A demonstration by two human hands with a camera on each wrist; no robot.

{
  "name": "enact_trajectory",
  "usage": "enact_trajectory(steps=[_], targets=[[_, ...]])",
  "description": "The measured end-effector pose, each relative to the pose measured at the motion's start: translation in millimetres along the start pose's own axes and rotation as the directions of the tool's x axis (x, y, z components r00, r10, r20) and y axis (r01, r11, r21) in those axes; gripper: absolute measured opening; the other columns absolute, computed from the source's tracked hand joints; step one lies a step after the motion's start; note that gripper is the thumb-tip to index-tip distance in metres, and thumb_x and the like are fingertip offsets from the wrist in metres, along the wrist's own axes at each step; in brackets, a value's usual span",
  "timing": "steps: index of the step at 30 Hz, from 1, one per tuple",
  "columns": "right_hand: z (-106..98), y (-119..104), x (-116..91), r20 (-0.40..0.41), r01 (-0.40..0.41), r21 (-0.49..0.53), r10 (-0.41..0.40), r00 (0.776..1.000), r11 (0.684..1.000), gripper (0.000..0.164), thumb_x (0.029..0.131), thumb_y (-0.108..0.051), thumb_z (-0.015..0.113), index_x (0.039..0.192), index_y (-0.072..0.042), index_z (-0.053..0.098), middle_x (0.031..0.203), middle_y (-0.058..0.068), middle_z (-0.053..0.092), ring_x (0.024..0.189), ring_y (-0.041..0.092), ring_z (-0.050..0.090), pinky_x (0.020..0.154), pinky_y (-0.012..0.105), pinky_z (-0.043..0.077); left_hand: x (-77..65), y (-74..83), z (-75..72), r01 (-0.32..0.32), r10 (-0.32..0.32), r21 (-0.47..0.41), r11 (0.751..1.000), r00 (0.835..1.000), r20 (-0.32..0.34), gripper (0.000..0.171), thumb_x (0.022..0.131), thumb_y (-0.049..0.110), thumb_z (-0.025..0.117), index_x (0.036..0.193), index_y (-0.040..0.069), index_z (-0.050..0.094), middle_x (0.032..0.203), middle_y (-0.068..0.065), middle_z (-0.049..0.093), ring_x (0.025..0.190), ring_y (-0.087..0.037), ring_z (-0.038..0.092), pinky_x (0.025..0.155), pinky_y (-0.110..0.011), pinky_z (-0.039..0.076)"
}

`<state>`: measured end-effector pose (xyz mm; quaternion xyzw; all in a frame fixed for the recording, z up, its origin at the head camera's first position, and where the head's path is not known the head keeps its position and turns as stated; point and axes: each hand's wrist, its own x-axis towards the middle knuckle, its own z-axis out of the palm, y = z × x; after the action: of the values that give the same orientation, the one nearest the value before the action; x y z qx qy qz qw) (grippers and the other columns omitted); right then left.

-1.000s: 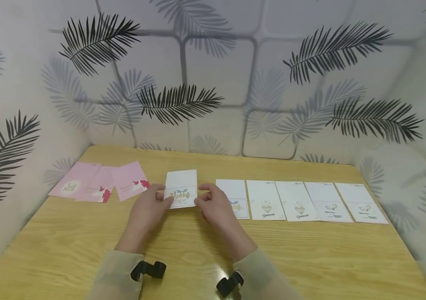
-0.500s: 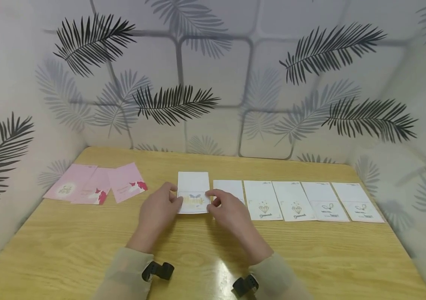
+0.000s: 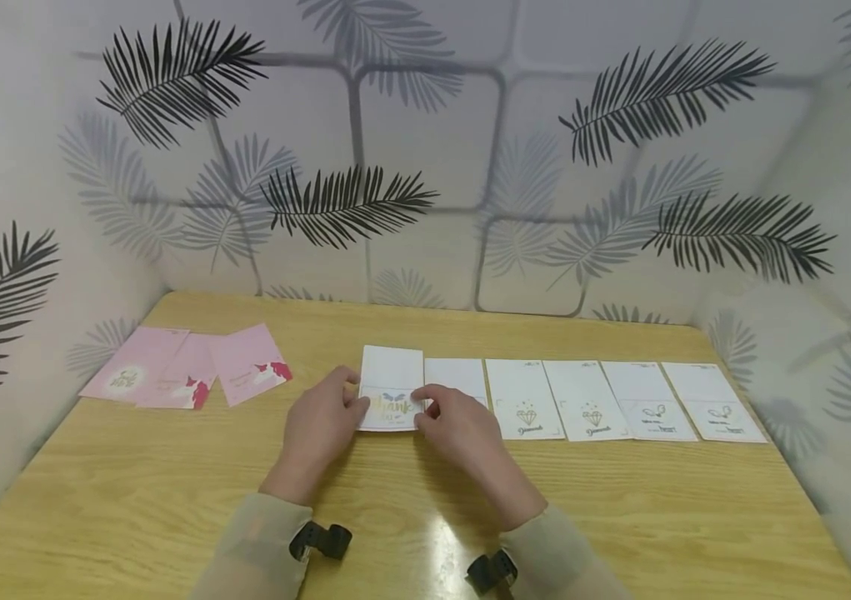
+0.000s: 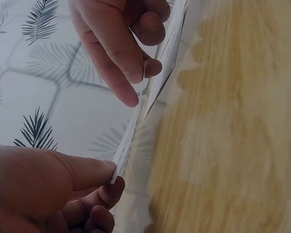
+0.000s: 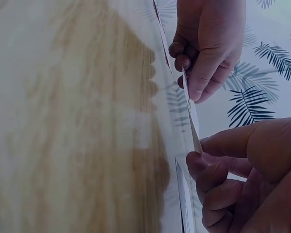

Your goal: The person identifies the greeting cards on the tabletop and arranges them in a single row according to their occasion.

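A white card with gold "Thank" lettering (image 3: 392, 375) is held between both hands near the middle of the table. My left hand (image 3: 317, 421) pinches its left edge, thumb on the front face. At the opposite edge, my right hand (image 3: 463, 425) pinches it between thumb and fingers. In the left wrist view the card (image 4: 128, 138) appears nearly edge-on, lifted off the wood. Just right of it lies another white card (image 3: 455, 375), its lower part hidden by my right hand.
To the right lie white cards with a gold diamond (image 3: 525, 400) and cards with a heart caption (image 3: 650, 404), in a row. Several pink cards (image 3: 185, 367) overlap on the left of the wooden table (image 3: 380, 517). A leaf-patterned wall covering (image 3: 425, 250) rises behind.
The held card has moved right with both hands, up to the left edge of the row of white cards. The pink cards and the rest of the row stay put.
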<state>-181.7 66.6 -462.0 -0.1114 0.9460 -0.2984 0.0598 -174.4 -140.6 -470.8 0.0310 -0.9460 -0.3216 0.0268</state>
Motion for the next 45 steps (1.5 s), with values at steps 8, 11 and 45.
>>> enact_trajectory(steps=[8, 11, 45], targets=[[2, -1, -1, 0.008, 0.005, -0.039, -0.005, 1.000, 0.999, 0.031, 0.103, -0.018, 0.073, 0.133, -0.018, 0.078, 0.101, -0.001, 0.075, 0.077, 0.015, 0.060, 0.070, 0.036, 0.052, 0.6, -0.6, 3.5, -0.008, 0.008, 0.021, 1.000, 1.000, -0.001, 0.033, 0.105, 0.018, 0.077, 0.133, 0.003, 0.069, 0.101, -0.010, 0.077, 0.079, -0.024, 0.065, 0.076, -0.044, 0.055], [3, -1, -1, 0.016, 0.019, -0.050, -0.018, 1.000, 0.999, 0.030, 0.104, -0.019, 0.073, 0.133, -0.017, 0.079, 0.098, -0.001, 0.073, 0.074, 0.015, 0.058, 0.066, 0.035, 0.049, 0.9, -2.2, 4.7, -0.013, 0.013, 0.026, 1.000, 1.000, -0.001, 0.032, 0.105, 0.018, 0.077, 0.133, 0.004, 0.070, 0.099, -0.009, 0.076, 0.077, -0.023, 0.064, 0.075, -0.044, 0.054], [1, 1, 1, 0.085, 0.065, -0.072, -0.059, 0.995, 0.995, 0.030, 0.100, -0.018, 0.078, 0.129, -0.013, 0.083, 0.094, -0.003, 0.068, 0.081, 0.016, 0.056, 0.073, 0.034, 0.047, -2.0, 2.4, 10.0, -0.106, 0.106, 0.234, 0.966, 0.994, 0.012, 0.026, 0.106, 0.017, 0.074, 0.130, 0.008, 0.078, 0.118, -0.012, 0.080, 0.103, -0.035, 0.076, 0.086, -0.054, 0.060]])
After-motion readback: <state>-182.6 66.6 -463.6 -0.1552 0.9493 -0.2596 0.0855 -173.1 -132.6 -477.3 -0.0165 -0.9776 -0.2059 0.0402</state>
